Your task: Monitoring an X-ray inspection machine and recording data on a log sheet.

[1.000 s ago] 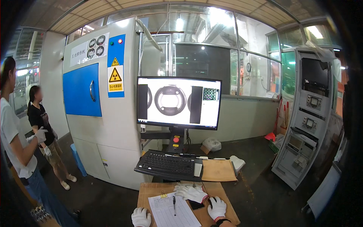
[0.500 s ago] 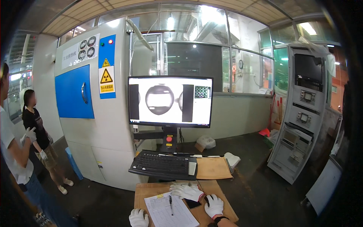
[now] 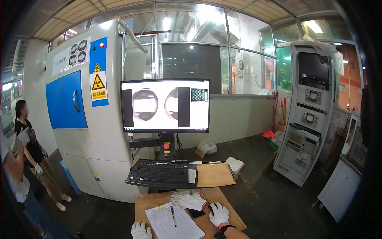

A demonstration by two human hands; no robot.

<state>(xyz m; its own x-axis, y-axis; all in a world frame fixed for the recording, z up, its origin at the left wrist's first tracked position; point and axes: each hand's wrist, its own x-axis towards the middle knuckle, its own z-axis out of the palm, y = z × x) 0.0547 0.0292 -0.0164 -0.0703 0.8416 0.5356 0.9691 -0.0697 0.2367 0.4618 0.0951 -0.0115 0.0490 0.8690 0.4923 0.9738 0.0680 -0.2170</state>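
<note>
My left hand [image 3: 141, 230], in a white glove, rests with curled fingers at the near left edge of a cardboard surface [image 3: 227, 196]. What is under its fingers, if anything, is hidden. My right hand [image 3: 219, 215], also gloved, curves over a small dark object mostly covered by the fingers. Between the hands lies a printed sheet [image 3: 162, 226] with a black pen [image 3: 173, 217] on top and a clip at its upper edge. Loose white gloves [image 3: 189, 200] lie beyond, partly over a flat black item [image 3: 197, 214]. A monitor [image 3: 165, 130] shows pale round shapes.
A black keyboard [image 3: 159, 173] and brown folder [image 3: 215, 175] sit beyond the cardboard, below a red button [image 3: 166, 146]. At left stands a large cabinet with a blue door [image 3: 65, 101]; two people are beside it. An instrument rack [image 3: 293, 135] stands right.
The round shapes on the monitor have shifted left, and more of the second one shows. My view has turned slightly right. Both hands stay at about the same spots on the cardboard.
</note>
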